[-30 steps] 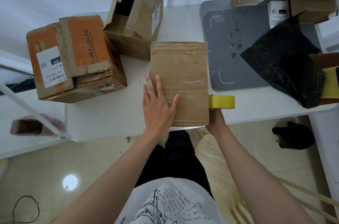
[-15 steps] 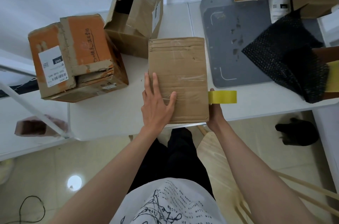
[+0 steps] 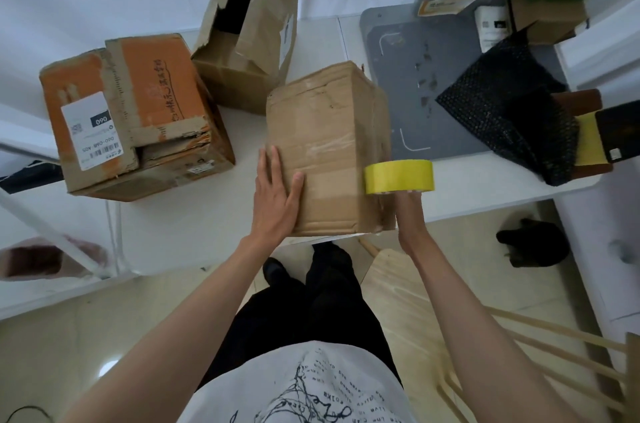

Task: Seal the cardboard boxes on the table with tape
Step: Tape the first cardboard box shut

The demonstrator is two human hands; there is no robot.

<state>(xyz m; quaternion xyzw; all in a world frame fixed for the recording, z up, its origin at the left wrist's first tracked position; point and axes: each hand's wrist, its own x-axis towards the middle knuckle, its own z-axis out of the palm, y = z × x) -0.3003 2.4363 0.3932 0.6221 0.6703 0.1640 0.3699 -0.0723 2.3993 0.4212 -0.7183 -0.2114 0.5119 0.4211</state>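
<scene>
Three cardboard boxes stand on a white table (image 3: 166, 225). At the near edge, a plain brown box (image 3: 332, 131) sits closed, old clear tape streaking its top. The left hand (image 3: 275, 195) lies flat against this box's left side, fingers straight, thumb spread onto the top panel. The right hand (image 3: 408, 206), mostly hidden behind the box's right corner, grips one roll of yellow tape (image 3: 399, 176), its fingertips showing just under the roll; the roll sits against the box's right edge.

To the left, well apart from the hands, an orange-printed box (image 3: 138, 110) carries a white shipping label (image 3: 90, 129) and has torn, loosely folded flaps. Behind it and the brown box, a third box (image 3: 249, 51) stands with ragged flaps up and its dark inside showing.

On the right, a grey mat (image 3: 408, 90) covers the tabletop, with one sheet of black bubble wrap (image 3: 512, 110) draped over its far side.
</scene>
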